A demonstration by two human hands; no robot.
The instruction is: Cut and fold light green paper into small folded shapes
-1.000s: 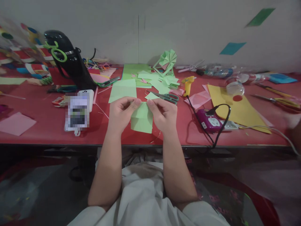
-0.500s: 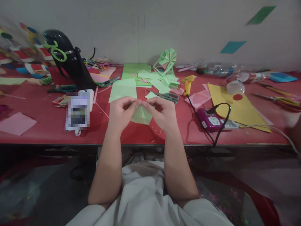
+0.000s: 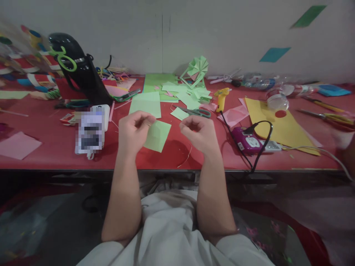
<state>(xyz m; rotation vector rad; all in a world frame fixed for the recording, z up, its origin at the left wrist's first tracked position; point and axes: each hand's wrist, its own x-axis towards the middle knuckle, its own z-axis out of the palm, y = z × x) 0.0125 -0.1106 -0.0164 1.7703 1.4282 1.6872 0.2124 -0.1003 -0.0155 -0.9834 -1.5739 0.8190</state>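
My left hand (image 3: 135,131) is closed in a pinch on the upper left corner of a small light green paper square (image 3: 159,136), which hangs tilted over the red table. Apart from the paper, my right hand (image 3: 201,133) is curled with thumb and forefinger together, and nothing shows between them. Just beyond the right hand lie scissors (image 3: 203,112) with grey-green handles and a small green paper piece (image 3: 179,113). A larger light green sheet (image 3: 145,103) lies flat behind the left hand.
A pixelated phone (image 3: 90,131) and a black bottle (image 3: 80,70) are at left. Behind stands a folded green paper model (image 3: 198,68) among scraps. To the right are a yellow glue gun (image 3: 222,98), a purple power socket (image 3: 246,142) with cables, and yellow paper (image 3: 283,129).
My hands, which met at the paper's top edge, have moved apart. The right hand has let go and shifted right; the left has carried the green paper square a little left.
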